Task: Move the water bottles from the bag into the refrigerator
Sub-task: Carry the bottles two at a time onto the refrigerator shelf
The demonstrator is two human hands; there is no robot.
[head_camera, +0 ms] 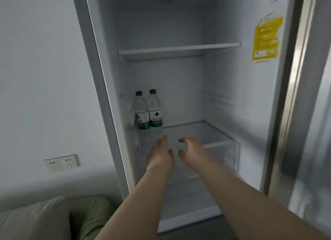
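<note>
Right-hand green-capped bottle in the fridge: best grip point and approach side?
Grip the right bottle around its labelled midsection, coming from the front-right with the right hand. It stands upright with the left bottle tight against its left side, so only the front and right are free. Both hands look empty.

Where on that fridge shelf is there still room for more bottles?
Free: the shelf right of the two bottles to the right wall, and the whole upper shelf. Crowded only at the back left corner.
</note>
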